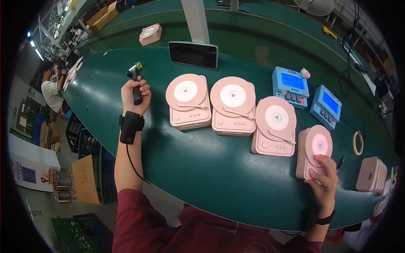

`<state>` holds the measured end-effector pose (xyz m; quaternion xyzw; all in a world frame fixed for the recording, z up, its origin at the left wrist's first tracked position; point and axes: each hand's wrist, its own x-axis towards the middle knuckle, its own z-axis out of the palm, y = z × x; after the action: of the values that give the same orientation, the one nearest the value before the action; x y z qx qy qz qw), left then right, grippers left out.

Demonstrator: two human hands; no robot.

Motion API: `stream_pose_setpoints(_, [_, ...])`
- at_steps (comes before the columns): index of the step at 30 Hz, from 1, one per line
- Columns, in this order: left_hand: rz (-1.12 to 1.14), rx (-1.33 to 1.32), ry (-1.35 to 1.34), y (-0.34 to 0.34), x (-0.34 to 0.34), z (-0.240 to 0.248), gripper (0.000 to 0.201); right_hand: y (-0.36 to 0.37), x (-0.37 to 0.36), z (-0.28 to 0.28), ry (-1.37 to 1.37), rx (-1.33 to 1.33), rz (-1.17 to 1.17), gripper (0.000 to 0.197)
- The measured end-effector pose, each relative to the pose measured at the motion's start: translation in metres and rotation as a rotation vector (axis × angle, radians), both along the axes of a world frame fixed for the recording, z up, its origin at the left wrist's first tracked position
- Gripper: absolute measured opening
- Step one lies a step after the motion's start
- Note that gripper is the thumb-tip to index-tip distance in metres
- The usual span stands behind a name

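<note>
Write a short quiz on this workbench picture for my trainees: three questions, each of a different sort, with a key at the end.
1. How many light-blue boxes with blue screens stand on the green table?
2. True or false: the left hand touches the pink player with the glowing disc.
3. Which thing does the left hand hold?
A) a roll of tape
B) a dark-handled tool
C) a cardboard box

Key:
1. Two.
2. False; the right hand touches that pink player.
3. B.
</note>
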<state>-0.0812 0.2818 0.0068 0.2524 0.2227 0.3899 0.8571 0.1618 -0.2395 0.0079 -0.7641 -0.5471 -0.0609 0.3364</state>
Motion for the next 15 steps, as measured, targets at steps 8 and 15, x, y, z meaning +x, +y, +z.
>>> stream_pose_setpoints(8, [-0.007, 0.01, 0.025, -0.001, 0.0011, -0.0017, 0.016, -0.0009, 0.001, -0.0007, 0.011, -0.017, 0.005, 0.04])
stream_pose_setpoints(15, [0.008, 0.022, 0.083, -0.0011, 0.0032, -0.0041, 0.014, -0.0005, 0.0004, 0.0001, 0.004, -0.025, 0.005, 0.041])
